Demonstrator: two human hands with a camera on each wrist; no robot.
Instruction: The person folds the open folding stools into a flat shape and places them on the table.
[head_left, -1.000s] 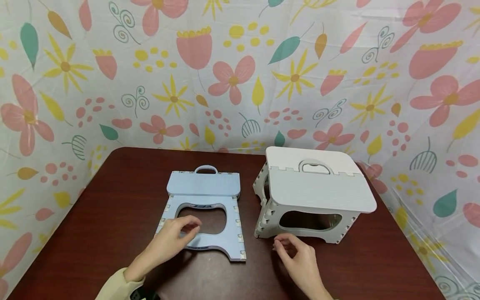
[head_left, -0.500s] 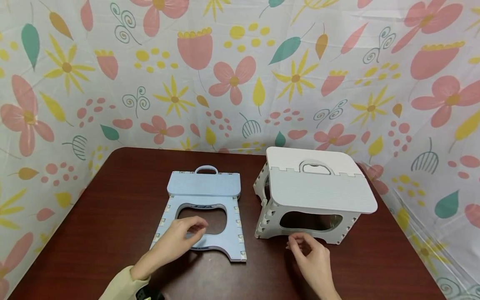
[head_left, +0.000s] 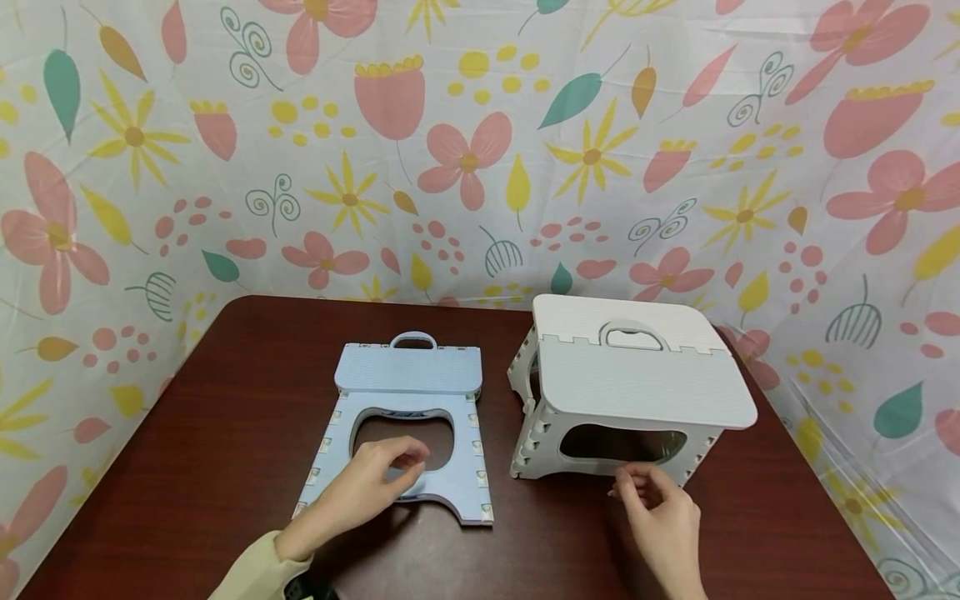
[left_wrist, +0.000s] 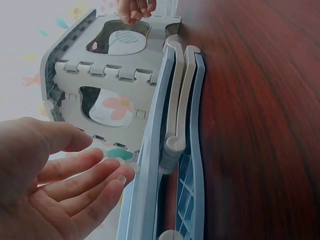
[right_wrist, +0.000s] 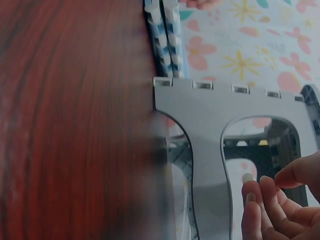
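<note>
Fingers loosely bent, the left hand hangs over the lower frame of the blue stool with nothing in its grasp; from my remote seat I cannot tell whether it brushes the plastic. The right hand is half curled too, likewise holding nothing, by the near side of the white stool.

I judge that the blue stool lies flat on the dark surface because its panels are folded together; the white stool, to its right, stands upright, its sides spread and its seat halves level. Beyond hangs a flowered curtain.

My head view gives me both carrying handles and the seat tops. Only the left wrist camera shows the blue stool edge-on, pale pieces layered between its panels. Through the right wrist camera I look into the white stool's side opening, at inner parts the head view leaves in shadow.
</note>
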